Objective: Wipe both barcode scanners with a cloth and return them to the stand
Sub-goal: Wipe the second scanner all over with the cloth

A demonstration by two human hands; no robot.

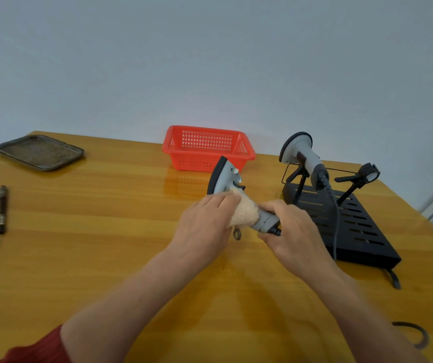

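A grey barcode scanner (224, 179) is held above the middle of the wooden table (105, 258), head pointing up and away. My right hand (291, 229) grips the bottom end of its handle. My left hand (204, 226) presses a pale peach cloth (245, 212) around the middle of the handle. A second grey scanner (304, 158) rests in the left holder of the black slotted stand (354, 226) at the right, its cable hanging down over the stand. The stand's right holder (364, 175) has nothing in it.
A red plastic basket (207, 148) stands at the back centre against the wall. A dark metal tray (39, 151) lies at the back left, a dark pen (1, 209) at the left. A cable loop (414, 334) lies at the front right.
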